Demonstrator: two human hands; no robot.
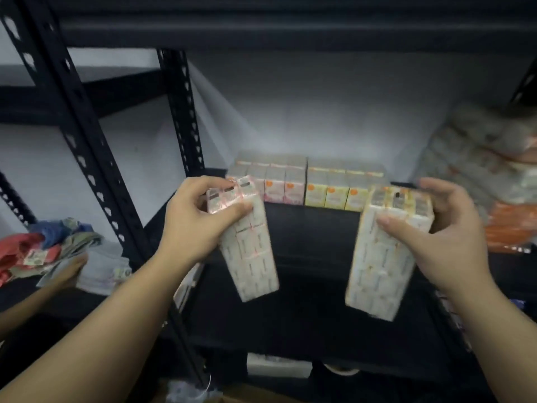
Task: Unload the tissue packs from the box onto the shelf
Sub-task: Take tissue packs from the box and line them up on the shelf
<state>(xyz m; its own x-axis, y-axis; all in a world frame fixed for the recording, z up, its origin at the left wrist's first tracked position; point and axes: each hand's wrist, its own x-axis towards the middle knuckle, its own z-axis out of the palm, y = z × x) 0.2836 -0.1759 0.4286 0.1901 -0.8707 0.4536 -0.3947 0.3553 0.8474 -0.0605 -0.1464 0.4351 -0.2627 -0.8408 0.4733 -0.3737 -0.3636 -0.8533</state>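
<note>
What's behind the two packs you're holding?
Rows of packs stand at the shelf's back: pink ones left, yellow ones right. The held packs hide both row ends.

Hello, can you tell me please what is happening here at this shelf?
A person is stocking a dark metal shelf with tissue packs. The left hand holds a pink-trimmed pack, and the right hand holds a yellow-trimmed pack, both above the shelf board and not yet set down. At the back, a row of pink packs and yellow packs already stands upright. The box is not clearly in view.
</note>
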